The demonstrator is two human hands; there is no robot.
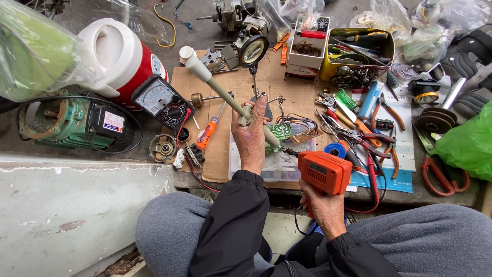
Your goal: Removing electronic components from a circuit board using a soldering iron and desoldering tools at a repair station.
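Right hand (324, 204) clenched on orange solder gun (324, 172); left hand (250, 134) ahead grips a beige pump (225, 95) over the green board (281, 131).

A single head-worn camera looked steeply down from above the seated person's grey-trousered knees (169, 225), close over both hands. It faced forward across the brown cardboard sheet (215, 82) lying beyond the hands, reaching the cluttered tools farther out.

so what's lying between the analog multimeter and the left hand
In the head view, between the analog multimeter and the left hand lies an orange-handled screwdriver on the cardboard sheet. The beige desoldering pump held in that hand slants above it.
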